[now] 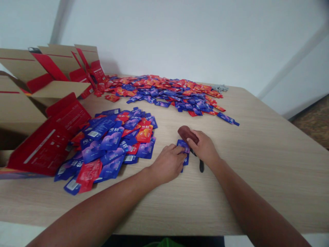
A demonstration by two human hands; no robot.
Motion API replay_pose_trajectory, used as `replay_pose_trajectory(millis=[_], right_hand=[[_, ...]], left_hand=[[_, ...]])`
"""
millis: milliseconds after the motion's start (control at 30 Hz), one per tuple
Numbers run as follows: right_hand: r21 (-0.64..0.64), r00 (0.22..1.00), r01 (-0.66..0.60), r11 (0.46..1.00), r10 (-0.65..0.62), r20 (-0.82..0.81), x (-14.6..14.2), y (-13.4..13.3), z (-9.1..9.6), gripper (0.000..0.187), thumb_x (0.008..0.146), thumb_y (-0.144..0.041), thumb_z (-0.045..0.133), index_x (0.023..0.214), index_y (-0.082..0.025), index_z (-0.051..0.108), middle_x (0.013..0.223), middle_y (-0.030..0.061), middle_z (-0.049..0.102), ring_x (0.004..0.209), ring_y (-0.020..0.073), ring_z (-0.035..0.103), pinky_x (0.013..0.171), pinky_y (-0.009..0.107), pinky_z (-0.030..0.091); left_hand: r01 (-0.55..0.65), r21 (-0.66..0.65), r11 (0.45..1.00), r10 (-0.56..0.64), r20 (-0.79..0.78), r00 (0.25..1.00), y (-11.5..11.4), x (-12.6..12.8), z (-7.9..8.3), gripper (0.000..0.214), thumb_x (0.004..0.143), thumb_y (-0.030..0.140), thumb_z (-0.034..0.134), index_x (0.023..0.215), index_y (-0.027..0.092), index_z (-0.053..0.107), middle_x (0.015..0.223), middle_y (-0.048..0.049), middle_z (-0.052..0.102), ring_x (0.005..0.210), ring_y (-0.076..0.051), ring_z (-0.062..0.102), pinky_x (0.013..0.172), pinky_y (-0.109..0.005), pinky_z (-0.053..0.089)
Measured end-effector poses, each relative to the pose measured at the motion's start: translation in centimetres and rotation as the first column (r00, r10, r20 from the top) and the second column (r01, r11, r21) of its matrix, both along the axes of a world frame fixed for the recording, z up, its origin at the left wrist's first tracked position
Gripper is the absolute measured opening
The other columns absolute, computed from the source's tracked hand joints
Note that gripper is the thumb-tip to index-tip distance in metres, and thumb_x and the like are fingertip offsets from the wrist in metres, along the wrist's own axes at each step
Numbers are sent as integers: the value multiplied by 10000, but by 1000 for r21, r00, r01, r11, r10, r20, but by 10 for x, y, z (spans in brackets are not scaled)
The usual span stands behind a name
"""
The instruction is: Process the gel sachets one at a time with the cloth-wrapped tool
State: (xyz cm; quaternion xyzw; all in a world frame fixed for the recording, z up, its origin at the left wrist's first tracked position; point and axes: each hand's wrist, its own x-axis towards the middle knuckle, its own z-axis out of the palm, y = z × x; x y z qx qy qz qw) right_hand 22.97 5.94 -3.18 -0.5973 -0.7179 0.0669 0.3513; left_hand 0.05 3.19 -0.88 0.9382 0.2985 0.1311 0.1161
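My left hand (168, 164) presses down on a small purple pouch (182, 143) lying on the table, its fingers bent and partly covering the pouch. Close beside it, my right hand (205, 147) is closed around a dark red-brown, rounded tool (187, 133). A narrow black piece (201, 166) sticks out below the right hand; whether it belongs to the tool I cannot tell. The tool's edge is at the upper right of the pouch. To the left of my hands lies a heap of purple and red-orange pouches (111, 137), some with barcodes facing up.
Open cardboard boxes (59, 137) with red flaps stand along the left side. A long pile of loose pouches (167, 90) stretches across the back of the table (257, 164). One purple pouch (227, 118) lies apart at its right end. Small grey items (220, 88) sit behind.
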Motion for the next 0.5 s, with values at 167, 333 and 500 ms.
replay_pose_trajectory(millis=[167,333,500], right_hand=[[136,995,57,989,-46,-85,-5,-7,9,419,1000,-384,625,1382,-217,671,1322,148,743,1210,350,698,1090,556,548],[49,975,-211,976,213,-63,-9,-11,12,388,1001,-343,629,1376,-257,676,1342,108,742,1212,308,700,1093,505,553],[-31,954,-300,953,299,-29,-8,-6,6,424,1005,-332,608,1421,-269,658,1372,100,736,1240,314,686,1097,523,543]], left_hand=[[-6,3,1000,6,4,1000,-1,0,1,260,1030,226,560,1235,236,719,1285,-92,680,1139,-281,579,1007,-447,497],[-4,-4,1000,4,4,1000,0,0,2,236,1027,224,567,1197,224,729,1246,-97,677,1138,-282,571,996,-449,507],[-12,-13,1000,13,5,1000,-1,1,3,236,1015,220,583,1193,232,738,1267,-104,662,1153,-289,564,1005,-468,509]])
